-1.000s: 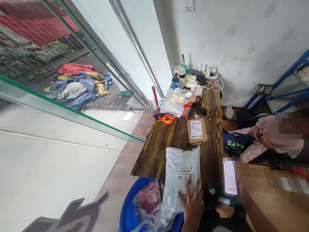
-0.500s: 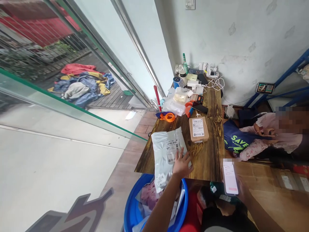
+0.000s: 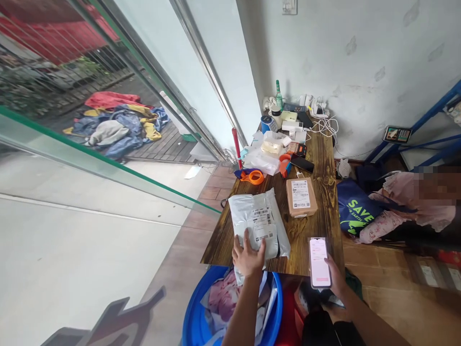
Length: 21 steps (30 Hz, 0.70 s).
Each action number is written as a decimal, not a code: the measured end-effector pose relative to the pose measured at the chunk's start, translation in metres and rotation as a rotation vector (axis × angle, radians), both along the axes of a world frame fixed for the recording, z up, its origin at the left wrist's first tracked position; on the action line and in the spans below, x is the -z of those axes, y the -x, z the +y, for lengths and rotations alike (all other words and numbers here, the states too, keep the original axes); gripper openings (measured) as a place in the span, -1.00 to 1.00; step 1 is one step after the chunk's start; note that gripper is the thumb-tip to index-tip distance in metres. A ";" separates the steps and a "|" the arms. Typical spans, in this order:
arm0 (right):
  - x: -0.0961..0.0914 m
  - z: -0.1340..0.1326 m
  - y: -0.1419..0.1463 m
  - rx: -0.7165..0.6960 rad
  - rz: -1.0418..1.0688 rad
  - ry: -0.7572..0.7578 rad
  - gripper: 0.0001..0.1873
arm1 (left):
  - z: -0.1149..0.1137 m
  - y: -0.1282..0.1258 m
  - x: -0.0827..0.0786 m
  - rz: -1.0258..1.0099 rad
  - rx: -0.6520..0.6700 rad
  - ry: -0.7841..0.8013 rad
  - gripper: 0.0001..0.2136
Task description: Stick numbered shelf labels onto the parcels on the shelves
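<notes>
A white plastic mailer (image 3: 252, 211) with a printed shipping label lies at the front left of the wooden table (image 3: 216, 245), its near end reaching past the edge. My left hand (image 3: 248, 257) rests on it with fingers spread, below the label. My right hand (image 3: 335, 276) is closed around a smartphone (image 3: 319, 264) with a lit, pale pink screen, held over the table's front right corner. Behind and right of the mailer sits a small brown cardboard box (image 3: 301, 197), also labelled.
Below the table's front edge stands a blue tub (image 3: 196, 298) with cloth and bags inside. At the back are orange tape holders (image 3: 256, 177), a dark phone (image 3: 301, 163), a green bottle (image 3: 278, 96) and tangled cables (image 3: 326, 126). A person (image 3: 392, 206) sits at right; a glass door edge (image 3: 144, 175) runs left.
My left hand has moved left and down across the mailer, off the label's lower right. My right hand has brought the phone left, nearer the mailer.
</notes>
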State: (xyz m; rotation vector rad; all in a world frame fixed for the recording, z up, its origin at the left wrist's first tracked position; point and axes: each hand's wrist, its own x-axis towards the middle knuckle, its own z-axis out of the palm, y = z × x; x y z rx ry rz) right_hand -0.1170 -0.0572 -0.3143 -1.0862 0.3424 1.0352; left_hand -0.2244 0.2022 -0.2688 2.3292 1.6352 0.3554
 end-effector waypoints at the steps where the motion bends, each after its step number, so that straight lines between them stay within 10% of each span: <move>1: 0.003 0.003 0.001 0.000 0.005 0.003 -0.29 | 0.002 -0.001 0.002 -0.004 0.012 -0.005 -0.36; 21: 0.014 0.001 -0.004 -0.022 0.063 0.153 -0.24 | 0.022 -0.015 0.013 -0.050 0.084 0.041 -0.31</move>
